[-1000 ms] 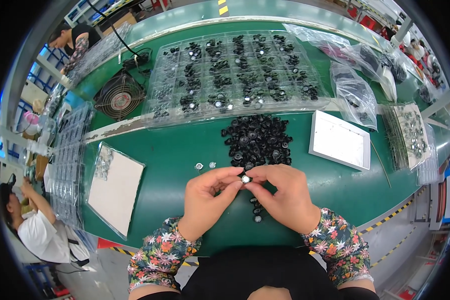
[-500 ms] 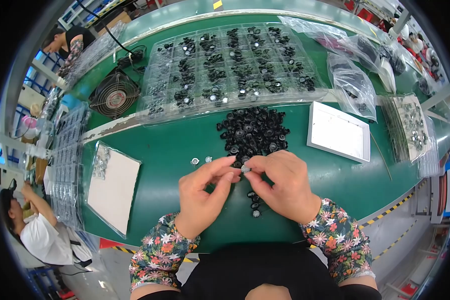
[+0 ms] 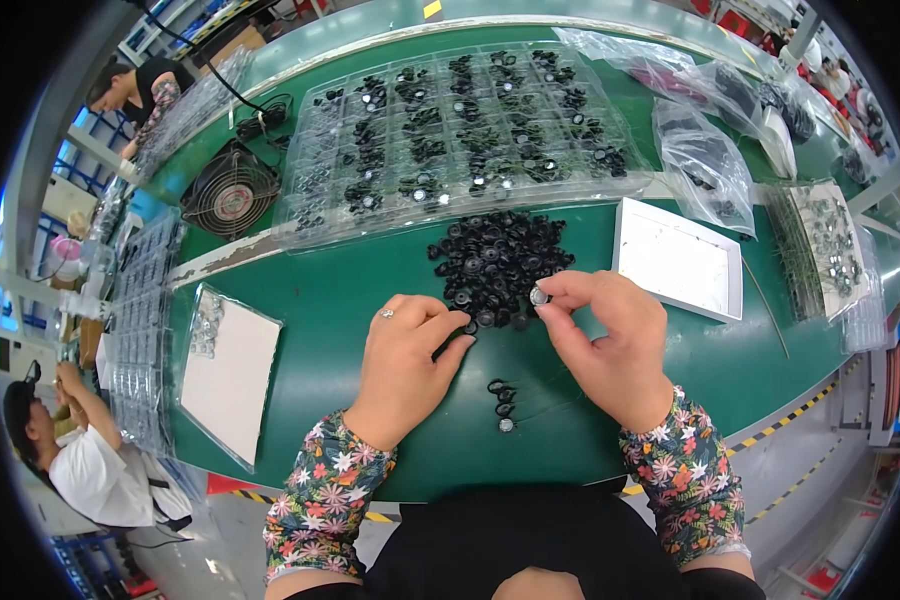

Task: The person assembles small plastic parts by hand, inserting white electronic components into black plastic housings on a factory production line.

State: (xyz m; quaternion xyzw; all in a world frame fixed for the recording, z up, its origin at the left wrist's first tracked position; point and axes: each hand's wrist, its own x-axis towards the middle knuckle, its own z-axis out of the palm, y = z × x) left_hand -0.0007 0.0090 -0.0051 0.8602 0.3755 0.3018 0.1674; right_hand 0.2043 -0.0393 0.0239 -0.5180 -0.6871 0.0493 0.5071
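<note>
The right hand (image 3: pixel 615 335) pinches a silvery round part (image 3: pixel 539 295); the left hand (image 3: pixel 407 360) reaches a black part (image 3: pixel 471 327), grip unclear. The black pile (image 3: pixel 500 258) lies just beyond, between them. Nearly together before, the hands are now apart.

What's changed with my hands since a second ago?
The right hand moved right and forward, keeping hold of a round part; the left hand let go of it and is now at the near edge of the black pile. The white box and fan stayed put.

No legible txt or nos.
</note>
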